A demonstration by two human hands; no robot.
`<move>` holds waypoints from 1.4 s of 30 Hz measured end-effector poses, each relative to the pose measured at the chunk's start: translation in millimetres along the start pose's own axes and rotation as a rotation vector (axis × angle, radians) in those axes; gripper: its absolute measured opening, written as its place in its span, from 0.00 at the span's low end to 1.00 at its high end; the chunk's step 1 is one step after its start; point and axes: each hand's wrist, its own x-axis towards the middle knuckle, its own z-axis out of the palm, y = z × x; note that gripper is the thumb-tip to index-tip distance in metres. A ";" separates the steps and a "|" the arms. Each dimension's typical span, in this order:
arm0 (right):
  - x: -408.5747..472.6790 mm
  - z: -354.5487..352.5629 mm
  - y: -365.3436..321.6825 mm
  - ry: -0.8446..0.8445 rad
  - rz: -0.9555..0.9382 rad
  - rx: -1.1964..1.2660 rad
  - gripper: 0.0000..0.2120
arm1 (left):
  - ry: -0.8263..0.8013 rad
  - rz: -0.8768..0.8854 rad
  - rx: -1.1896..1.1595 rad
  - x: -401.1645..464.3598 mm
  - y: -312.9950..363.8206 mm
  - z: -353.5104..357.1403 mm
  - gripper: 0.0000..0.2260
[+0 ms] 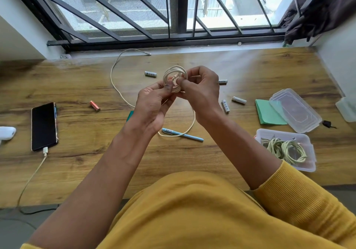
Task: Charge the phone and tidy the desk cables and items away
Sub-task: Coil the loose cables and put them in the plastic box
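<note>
Above the middle of the wooden desk (221, 160), both my hands hold a small coil of white cable (174, 73). My left hand (154, 104) pinches its lower left side, my right hand (200, 88) grips its right side. A long loose white cable (113, 81) trails from the window sill across the desk and under my hands. The black phone (44, 126) lies at the left with a white charging cable (31, 175) plugged into its near end. A clear plastic box (308, 140) at the right holds coiled cables (285, 149).
Several white batteries (150, 73) lie scattered, and an orange battery (95, 106) sits left of centre. A blue pen (183, 134) lies near my wrists. The box's clear lid (296, 110) overlaps a green notepad (266, 113). A white object (6, 133) sits at the far left.
</note>
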 end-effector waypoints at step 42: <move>12.4 -30.0 -17.8 -0.507 0.558 0.276 0.15 | -0.490 0.298 0.727 19.5 24.2 -38.5 0.06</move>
